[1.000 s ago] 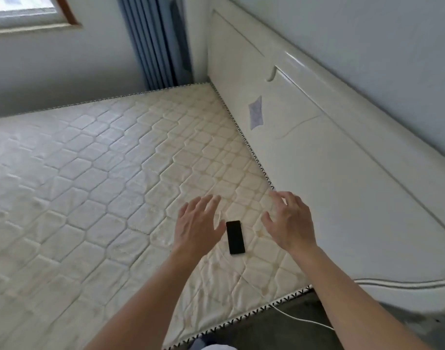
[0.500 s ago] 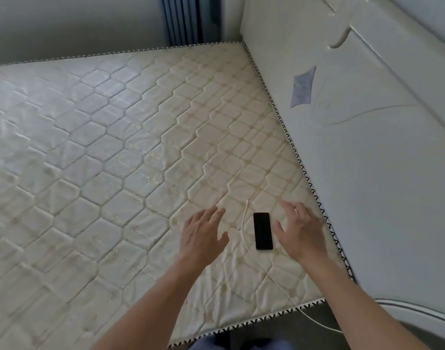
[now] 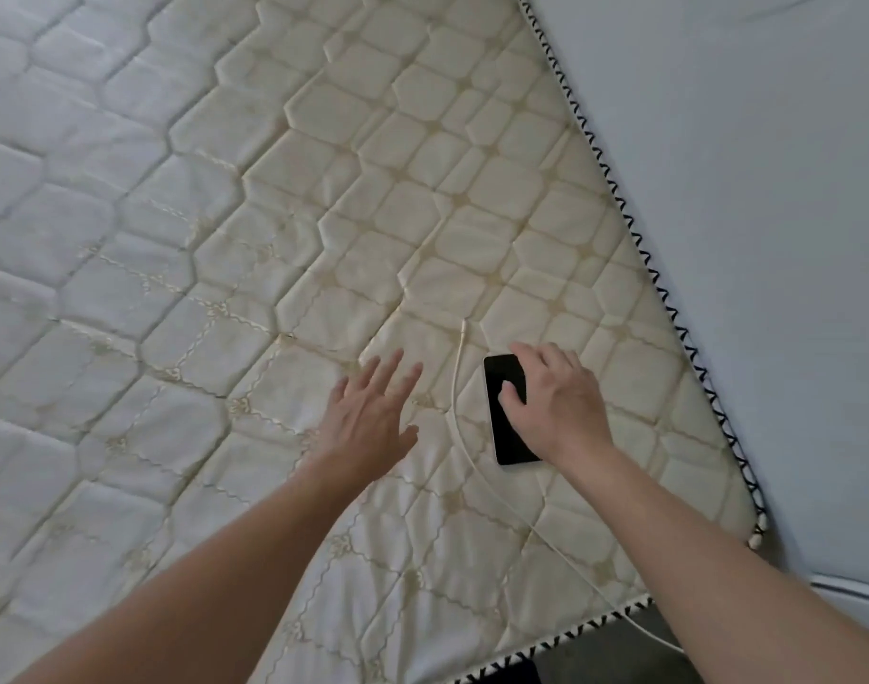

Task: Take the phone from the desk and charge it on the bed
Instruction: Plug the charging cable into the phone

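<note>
A black phone (image 3: 510, 434) lies screen up on the quilted cream mattress (image 3: 235, 229), near its right edge. My right hand (image 3: 563, 402) rests on the phone, thumb on the screen and fingers curled over its top and right side. A white charging cable (image 3: 454, 392) lies just left of the phone, with its free plug end pointing up the bed. It is not plugged into the phone. My left hand (image 3: 371, 419) hovers flat with fingers spread, left of the cable and touching neither cable nor phone.
A white headboard panel (image 3: 768, 229) rises along the right side of the mattress. The cable runs down over the near mattress edge (image 3: 595, 626) onto the dark floor. The quilted surface stretches wide to the left.
The view has moved closer and lower over the bed. My right hand has moved left onto the phone and closed around it. My left hand has stayed open beside the cable.
</note>
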